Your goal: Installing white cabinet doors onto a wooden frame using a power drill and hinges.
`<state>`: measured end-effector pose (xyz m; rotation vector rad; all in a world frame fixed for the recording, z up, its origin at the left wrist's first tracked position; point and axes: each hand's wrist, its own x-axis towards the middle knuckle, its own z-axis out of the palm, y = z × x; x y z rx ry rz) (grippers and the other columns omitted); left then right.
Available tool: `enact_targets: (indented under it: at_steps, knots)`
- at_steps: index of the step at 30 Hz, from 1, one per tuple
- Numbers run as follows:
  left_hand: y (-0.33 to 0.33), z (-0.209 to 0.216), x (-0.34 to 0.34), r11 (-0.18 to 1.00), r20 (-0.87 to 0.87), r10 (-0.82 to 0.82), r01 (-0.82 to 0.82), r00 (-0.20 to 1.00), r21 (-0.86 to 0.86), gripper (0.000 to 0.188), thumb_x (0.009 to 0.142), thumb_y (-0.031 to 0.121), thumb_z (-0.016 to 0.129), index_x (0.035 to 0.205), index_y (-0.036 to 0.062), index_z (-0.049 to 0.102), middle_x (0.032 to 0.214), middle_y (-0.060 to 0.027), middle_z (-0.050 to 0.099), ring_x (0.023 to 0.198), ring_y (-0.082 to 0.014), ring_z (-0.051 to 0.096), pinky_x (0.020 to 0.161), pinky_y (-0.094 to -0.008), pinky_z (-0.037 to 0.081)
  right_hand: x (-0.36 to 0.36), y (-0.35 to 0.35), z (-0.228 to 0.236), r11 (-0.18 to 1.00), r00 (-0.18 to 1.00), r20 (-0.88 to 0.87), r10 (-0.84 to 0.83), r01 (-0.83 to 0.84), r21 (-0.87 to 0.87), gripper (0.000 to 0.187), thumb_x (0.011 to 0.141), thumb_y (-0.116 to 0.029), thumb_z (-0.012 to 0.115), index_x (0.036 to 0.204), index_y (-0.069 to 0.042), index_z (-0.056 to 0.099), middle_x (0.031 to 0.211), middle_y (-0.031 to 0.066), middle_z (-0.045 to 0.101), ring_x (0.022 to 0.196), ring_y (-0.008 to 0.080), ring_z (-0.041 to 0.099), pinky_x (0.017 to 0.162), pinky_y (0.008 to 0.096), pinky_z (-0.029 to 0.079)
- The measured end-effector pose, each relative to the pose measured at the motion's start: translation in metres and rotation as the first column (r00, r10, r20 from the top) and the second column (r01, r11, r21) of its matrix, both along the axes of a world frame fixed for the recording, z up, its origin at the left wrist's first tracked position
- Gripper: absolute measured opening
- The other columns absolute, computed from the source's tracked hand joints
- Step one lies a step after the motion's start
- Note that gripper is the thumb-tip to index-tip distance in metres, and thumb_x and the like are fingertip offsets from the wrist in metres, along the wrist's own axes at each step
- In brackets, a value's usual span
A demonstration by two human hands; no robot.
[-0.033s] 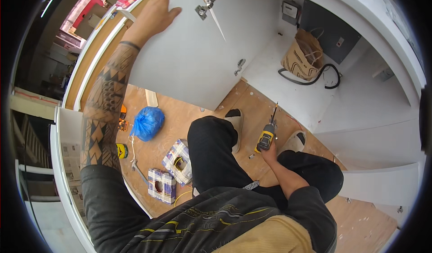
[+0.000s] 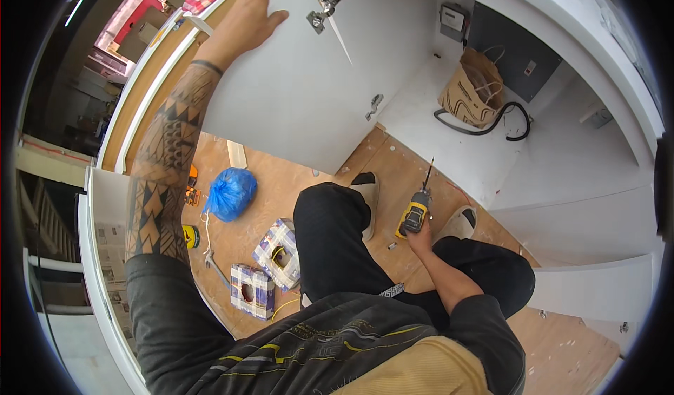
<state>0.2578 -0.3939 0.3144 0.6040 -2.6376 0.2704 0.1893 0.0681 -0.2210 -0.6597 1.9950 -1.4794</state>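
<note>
Your shirt (image 2: 295, 342) is charcoal, crossed by yellow and grey lines; ribbed tan cloth (image 2: 425, 367) shows nearest; the sleeves (image 2: 168, 290) are short and plain; dark tattoos (image 2: 165, 149) of triangles and bands cover your left forearm; your trousers (image 2: 330, 240) are black; your slippers (image 2: 460, 224) are beige, black at the toes.

A brown wooden floor (image 2: 562, 332) was dotted with pale specks. A dark grey panel (image 2: 500, 40) was set inside a white cabinet (image 2: 572, 163). At the upper left, a thin bright light (image 2: 81, 3) was seen amid dim surroundings.
</note>
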Motion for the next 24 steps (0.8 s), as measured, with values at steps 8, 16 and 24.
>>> enact_targets:
  at_steps: [8, 16, 24]
  knots:
    - [-0.027, 0.008, -0.035, 0.997, 0.091, 0.076, -0.078, 0.993, 0.016, 0.062, 0.095, 0.044, 0.069, 0.136, 0.0015, 0.049, 0.106, -0.0314, 0.071, 0.103, -0.0461, 0.069, 0.092, -0.0505, 0.054, -0.052, -0.065, 0.152, 0.975, 0.991, 0.13, 0.024, 0.006, -0.221, 0.017, 0.096, -0.01, 0.07, 0.11, -0.002, 0.066, 0.106, 0.0048, 0.071, 0.101, 0.0163, 0.067, 0.092, 0.0336, 0.052]
    - [-0.048, 0.004, -0.061, 0.999, 0.03, -0.028, 0.027, 0.999, 0.032, 0.06, 0.094, 0.047, 0.068, 0.135, 0.0042, 0.061, 0.112, -0.0246, 0.073, 0.107, -0.042, 0.07, 0.096, -0.048, 0.054, -0.131, -0.129, 0.293, 0.88, 0.996, 0.083, -0.011, 0.049, -0.472, 0.019, 0.095, -0.011, 0.071, 0.109, -0.001, 0.065, 0.094, 0.0035, 0.069, 0.083, 0.0129, 0.066, 0.077, 0.0305, 0.053]
    - [-0.059, 0.008, -0.092, 0.987, 0.11, 0.11, -0.122, 0.988, 0.108, 0.061, 0.092, 0.049, 0.069, 0.132, 0.0029, 0.063, 0.112, -0.0246, 0.073, 0.105, -0.0393, 0.072, 0.093, -0.0451, 0.055, -0.163, -0.182, 0.319, 0.761, 0.994, 0.101, -0.032, 0.09, -0.643, 0.013, 0.092, -0.006, 0.073, 0.1, -0.002, 0.064, 0.085, 0.0034, 0.067, 0.072, 0.0117, 0.064, 0.067, 0.0294, 0.052]
